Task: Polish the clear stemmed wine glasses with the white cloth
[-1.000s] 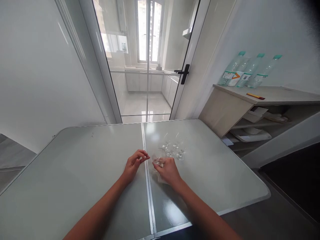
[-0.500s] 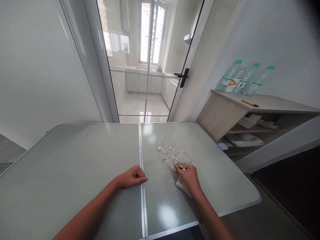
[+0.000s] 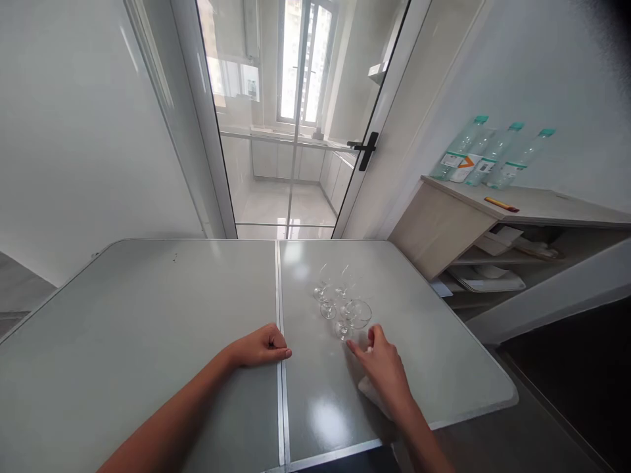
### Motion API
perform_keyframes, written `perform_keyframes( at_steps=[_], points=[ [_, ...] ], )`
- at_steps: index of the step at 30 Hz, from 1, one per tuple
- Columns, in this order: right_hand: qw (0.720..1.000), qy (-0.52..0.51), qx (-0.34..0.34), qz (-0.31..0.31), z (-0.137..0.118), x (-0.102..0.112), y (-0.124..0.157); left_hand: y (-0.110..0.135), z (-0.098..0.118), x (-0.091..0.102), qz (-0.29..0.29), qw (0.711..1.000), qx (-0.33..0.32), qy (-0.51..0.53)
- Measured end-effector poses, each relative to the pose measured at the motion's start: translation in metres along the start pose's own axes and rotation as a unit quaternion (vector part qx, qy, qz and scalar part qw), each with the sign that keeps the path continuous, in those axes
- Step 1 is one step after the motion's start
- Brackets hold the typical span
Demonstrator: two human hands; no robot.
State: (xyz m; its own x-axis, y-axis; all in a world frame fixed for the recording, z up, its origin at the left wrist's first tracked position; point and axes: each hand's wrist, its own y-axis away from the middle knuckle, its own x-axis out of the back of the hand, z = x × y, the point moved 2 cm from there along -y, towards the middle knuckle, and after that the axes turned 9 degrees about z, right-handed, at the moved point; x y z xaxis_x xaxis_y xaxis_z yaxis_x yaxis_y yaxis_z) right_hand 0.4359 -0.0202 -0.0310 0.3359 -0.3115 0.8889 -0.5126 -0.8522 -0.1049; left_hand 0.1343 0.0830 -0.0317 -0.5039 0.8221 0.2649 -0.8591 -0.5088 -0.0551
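Observation:
Several clear stemmed glasses stand close together on the right half of the table; the nearest glass point(image 3: 342, 330) shows a round foot and a wide rim. Just to its lower right is my right hand point(image 3: 387, 371), thumb and forefinger apart and off the glass. A white cloth point(image 3: 373, 393) hangs under that palm, with a bit of white showing between the fingers; the other fingers are mostly hidden. My left hand point(image 3: 261, 346) rests on the table by the centre seam, its fingers curled in a loose fist with nothing visible in it.
The grey-green table point(image 3: 148, 341) has a metal strip down its middle. To the right a wooden shelf unit point(image 3: 444, 223) bears several plastic bottles point(image 3: 486, 161) and a yellow-red stick point(image 3: 501, 204). A glazed door point(image 3: 290, 197) stands beyond the far edge.
My right hand has let go of the nearest glass and drawn back toward the lower right, the cloth going with it. That glass now stands on the table. My left hand has stayed put.

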Motion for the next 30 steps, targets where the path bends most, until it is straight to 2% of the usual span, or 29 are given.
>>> perform_keyframes(
  at_steps=[2,3,5,7,10,11,13,15,17,20,30],
  points=[
    [0.997,0.06,0.03,-0.049,-0.004,0.002,0.021,-0.001,-0.002,0.002,-0.009,1.0,0.004,0.018],
    [0.994,0.057,0.063,-0.073,-0.012,0.001,0.031,-0.002,-0.004,0.003,-0.01,0.999,0.006,0.036],
    [0.981,-0.004,0.155,-0.119,-0.039,-0.009,0.047,-0.002,-0.008,0.007,0.015,0.996,0.007,0.09],
    [0.953,-0.092,0.242,-0.16,-0.076,-0.027,0.053,-0.001,-0.014,0.012,0.071,0.986,0.007,0.153],
    [0.899,-0.235,0.308,-0.204,-0.129,-0.057,0.042,0.003,-0.021,0.018,0.142,0.97,0.013,0.197],
    [0.875,-0.293,0.3,-0.24,-0.143,-0.067,0.034,0.004,-0.023,0.02,0.156,0.968,0.016,0.198],
    [0.825,-0.393,0.241,-0.328,-0.16,-0.085,0.017,0.006,-0.024,0.023,0.184,0.963,0.021,0.196],
    [0.762,-0.477,0.189,-0.396,-0.166,-0.095,0.002,0.005,-0.025,0.025,0.22,0.955,0.026,0.198],
    [0.727,-0.516,0.168,-0.421,-0.164,-0.099,-0.009,0.002,-0.025,0.026,0.25,0.947,0.031,0.198],
    [0.701,-0.544,0.148,-0.437,-0.156,-0.099,-0.016,-0.003,-0.025,0.025,0.264,0.945,0.041,0.19],
    [0.625,-0.593,0.105,-0.497,-0.153,-0.101,-0.017,-0.004,-0.021,0.021,0.224,0.965,0.05,0.129]
  ],
)
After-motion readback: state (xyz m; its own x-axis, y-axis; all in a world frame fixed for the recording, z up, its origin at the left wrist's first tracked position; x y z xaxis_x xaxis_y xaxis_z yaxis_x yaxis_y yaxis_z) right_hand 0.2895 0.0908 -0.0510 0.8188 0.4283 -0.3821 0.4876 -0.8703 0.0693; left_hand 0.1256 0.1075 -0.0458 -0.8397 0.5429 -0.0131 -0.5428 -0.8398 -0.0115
